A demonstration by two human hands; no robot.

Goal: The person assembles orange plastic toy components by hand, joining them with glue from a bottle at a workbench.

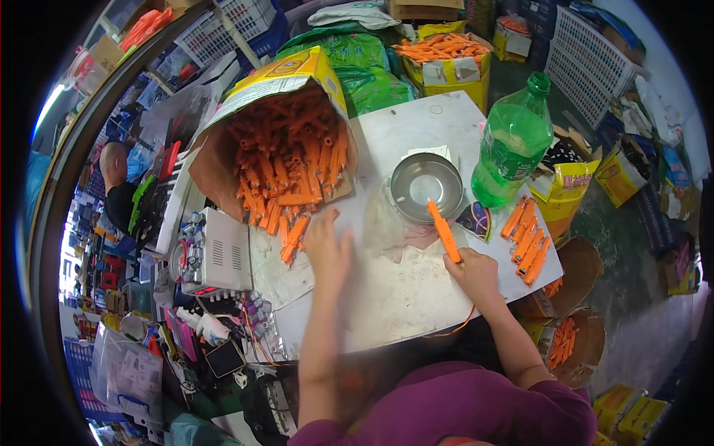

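My right hand grips one end of a slim orange plastic piece, its far end over the near rim of a round metal bowl. My left hand, slightly blurred, is beside loose orange pieces at the mouth of a tipped-over yellow paper sack. Its thumb and fingers are apart, with nothing plainly held. Many similar orange pieces fill the sack. On the table's right side lies a row of several orange pieces.
A large green bottle stands right of the bowl on the white table. A cloth lies by the bowl. To the left sits a white metal box with small knobs. Cartons of orange pieces stand below the right edge.
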